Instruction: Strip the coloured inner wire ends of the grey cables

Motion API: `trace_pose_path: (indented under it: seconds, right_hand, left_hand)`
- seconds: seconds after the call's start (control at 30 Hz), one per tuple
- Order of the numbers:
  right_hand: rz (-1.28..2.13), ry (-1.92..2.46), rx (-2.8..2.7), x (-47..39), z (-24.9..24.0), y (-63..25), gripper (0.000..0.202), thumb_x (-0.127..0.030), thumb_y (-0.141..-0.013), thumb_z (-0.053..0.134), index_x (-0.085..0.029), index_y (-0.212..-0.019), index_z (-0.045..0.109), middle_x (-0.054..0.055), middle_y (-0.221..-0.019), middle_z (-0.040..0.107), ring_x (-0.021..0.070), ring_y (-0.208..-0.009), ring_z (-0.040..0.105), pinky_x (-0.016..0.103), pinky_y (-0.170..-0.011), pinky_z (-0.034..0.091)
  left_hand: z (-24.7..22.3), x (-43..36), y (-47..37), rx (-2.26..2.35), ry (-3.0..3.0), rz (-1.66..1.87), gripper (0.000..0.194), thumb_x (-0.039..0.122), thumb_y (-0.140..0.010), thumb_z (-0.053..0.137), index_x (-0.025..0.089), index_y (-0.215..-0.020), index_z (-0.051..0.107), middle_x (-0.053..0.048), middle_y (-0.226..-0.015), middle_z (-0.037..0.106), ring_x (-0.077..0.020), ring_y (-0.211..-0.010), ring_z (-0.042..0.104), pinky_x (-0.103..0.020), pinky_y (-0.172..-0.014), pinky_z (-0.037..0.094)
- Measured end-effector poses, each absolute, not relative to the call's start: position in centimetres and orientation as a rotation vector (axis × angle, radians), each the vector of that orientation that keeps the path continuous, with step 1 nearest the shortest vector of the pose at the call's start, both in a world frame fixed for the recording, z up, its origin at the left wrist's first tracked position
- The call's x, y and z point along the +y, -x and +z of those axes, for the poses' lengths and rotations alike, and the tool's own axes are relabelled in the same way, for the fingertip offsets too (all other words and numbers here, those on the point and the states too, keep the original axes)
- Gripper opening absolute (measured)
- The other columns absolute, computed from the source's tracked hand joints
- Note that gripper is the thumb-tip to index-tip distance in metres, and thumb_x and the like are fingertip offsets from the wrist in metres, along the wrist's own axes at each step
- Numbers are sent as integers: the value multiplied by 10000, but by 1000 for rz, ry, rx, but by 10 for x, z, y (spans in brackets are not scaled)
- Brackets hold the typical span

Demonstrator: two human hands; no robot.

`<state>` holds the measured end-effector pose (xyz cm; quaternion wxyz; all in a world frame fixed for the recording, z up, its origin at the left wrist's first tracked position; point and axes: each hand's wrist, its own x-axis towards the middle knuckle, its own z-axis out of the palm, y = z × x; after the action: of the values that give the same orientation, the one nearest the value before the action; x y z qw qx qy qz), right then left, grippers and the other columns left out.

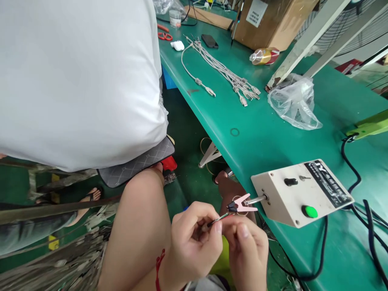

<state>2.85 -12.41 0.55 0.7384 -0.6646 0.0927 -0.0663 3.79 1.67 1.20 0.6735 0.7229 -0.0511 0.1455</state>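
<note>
My left hand, a red string bracelet at its wrist, is closed with thumb and forefinger pinched on thin wires. These wires, one of them green, run from the left fingertips up to a pink clip with dark jaws. The clip sits on the metal shaft of a beige control box with a green button. Close beside the left, my right hand is also closed, thumb against curled fingers just below the clip. What lies in its grip is hidden.
On the green table lie a bundle of grey USB cables, a plastic bag, a bottle and a dark phone. Black cords trail near the box. A person in a white shirt sits close at left.
</note>
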Motion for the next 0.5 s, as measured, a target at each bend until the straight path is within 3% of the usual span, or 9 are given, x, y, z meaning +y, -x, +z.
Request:
trace_pose_path:
  seconds: [0.07, 0.2, 0.37, 0.5]
  right_hand:
    - [-59, 1251, 246, -125, 6, -37, 455, -639, -1045, 775, -232, -892, 908, 5, -591, 592, 171, -559, 557, 287, -569, 515]
    - [70, 920, 307, -125, 6, -53, 530, -728, -989, 810, -322, -1319, 889, -5, -730, 577, 172, -607, 483, 304, -593, 531]
    - [41, 838, 200, -122, 2, -64, 363, -672, -999, 862, -367, -1184, 923, -106, -606, 251, 114, -520, 120, 220, -457, 283]
    - [24, 815, 185, -120, 2, -65, 253, -611, -1050, 843, -387, -1120, 938, -121, -548, 137, 108, -497, 58, 233, -457, 185]
  left_hand:
    - [12, 17, -40, -115, -1634, 310, 158, 96, -1000, 712, 249, -992, 673, 73, -667, 555, -80, -462, 460, -171, -445, 352]
    - [17, 16, -44, -119, -1659, 324, 190, 63, -1000, 676, 246, -966, 635, 82, -659, 535, -63, -457, 435, -151, -443, 326]
    - [19, 17, -50, -111, -1684, 327, 162, 94, -994, 673, 241, -946, 625, 84, -655, 460, -70, -464, 404, -161, -441, 308]
    - [19, 18, -53, -105, -1686, 312, 182, 80, -971, 680, 240, -925, 606, 86, -656, 428, -72, -480, 391, -172, -455, 295]
